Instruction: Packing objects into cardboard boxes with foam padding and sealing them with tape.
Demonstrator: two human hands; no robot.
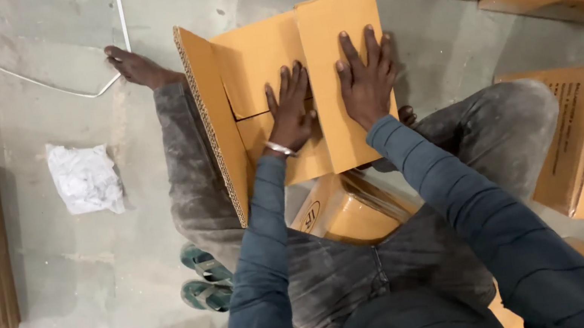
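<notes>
Cardboard box [274,90] rests on the seated person's lap above the concrete floor [82,292], flaps being folded shut: left hand [290,111] and right hand [367,79] press flat, fingers spread; sealing them likely comes next

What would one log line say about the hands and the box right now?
left hand: flat on inner flap | right hand: flat on outer flap | cardboard box: flaps being pressed shut, side flap upright | crumpled paper: on floor

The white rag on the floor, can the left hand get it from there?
Probably yes. The left hand lies flat on the box, and only bare floor and the person's own leg lie between it and the rag.
</notes>
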